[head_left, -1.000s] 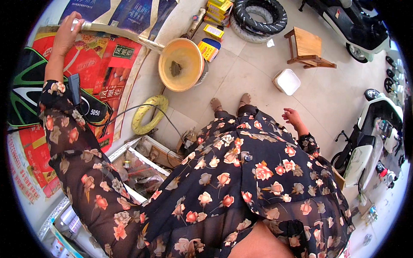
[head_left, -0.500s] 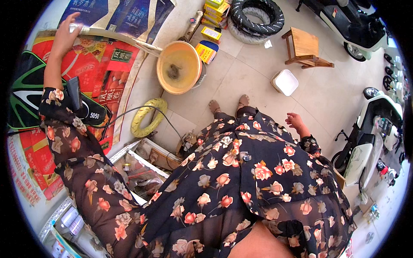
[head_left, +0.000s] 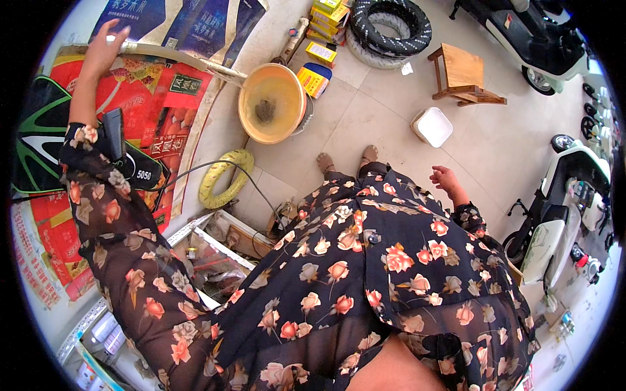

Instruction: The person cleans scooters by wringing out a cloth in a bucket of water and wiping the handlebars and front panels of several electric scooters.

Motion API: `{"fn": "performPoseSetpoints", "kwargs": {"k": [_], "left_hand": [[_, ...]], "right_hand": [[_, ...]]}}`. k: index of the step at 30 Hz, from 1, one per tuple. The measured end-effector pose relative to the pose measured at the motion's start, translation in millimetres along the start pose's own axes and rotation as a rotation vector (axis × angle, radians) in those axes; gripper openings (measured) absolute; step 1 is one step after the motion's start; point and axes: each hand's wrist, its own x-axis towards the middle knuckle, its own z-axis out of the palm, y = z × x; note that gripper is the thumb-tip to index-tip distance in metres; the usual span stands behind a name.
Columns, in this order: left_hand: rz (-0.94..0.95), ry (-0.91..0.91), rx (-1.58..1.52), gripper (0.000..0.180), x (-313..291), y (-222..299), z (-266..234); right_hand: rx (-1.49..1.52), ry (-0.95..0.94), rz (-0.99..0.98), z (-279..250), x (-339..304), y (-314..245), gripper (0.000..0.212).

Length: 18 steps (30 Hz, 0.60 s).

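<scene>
My left hand (head_left: 103,53) reaches up at the far left, at the end of a long whitish pipe (head_left: 176,55). The fingers bend over the pipe's end, though part of the grip is hidden. From there the pipe runs right, along the wall, to the rim of a yellow-orange bucket (head_left: 251,120). A dark patch (head_left: 265,111) shows at the bottom inside the bucket. My right hand (head_left: 447,179) hangs in the air right of my body, holding nothing, its fingers loosely bent and apart. The white tub (head_left: 435,126) on the floor is the thing nearest it.
A wooden stool (head_left: 462,68), stacked tyres (head_left: 391,29) and small yellow boxes (head_left: 323,52) stand ahead. Parked scooters (head_left: 554,228) line the right. By the left wall lie a yellow-wrapped ring (head_left: 225,177), a cable (head_left: 195,168) and an open box (head_left: 222,260) of odds and ends.
My left hand has shifted slightly at the pipe's end, its fingers spread a little differently. My right hand has drifted a little to the left. The dark patch inside the bucket looks sharper.
</scene>
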Motion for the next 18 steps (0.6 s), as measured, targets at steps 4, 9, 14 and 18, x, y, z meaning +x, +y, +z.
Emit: {"fn": "performPoseSetpoints", "kwargs": {"k": [4, 9, 14, 18], "left_hand": [[-0.500, -0.134, 0.322, 0.066, 18.9, 37.6, -9.7], [-0.349, 0.073, 0.387, 0.065, 4.5, 30.0, 1.0], [0.165, 0.106, 0.202, 0.054, -13.0, 12.1, -9.2], [-0.108, -0.057, 0.291, 0.053, -2.2, 23.7, -17.8]], "right_hand": [[0.001, -0.007, 0.027, 5.3, 1.4, 14.7, 0.036], [-0.024, 0.003, 0.060, -1.4, 2.9, 17.0, 0.036], [-0.002, -0.010, 0.054, 1.5, -1.0, 11.2, 0.037], [-0.023, -0.020, 0.058, 2.9, -6.6, 4.7, 0.038]]}}
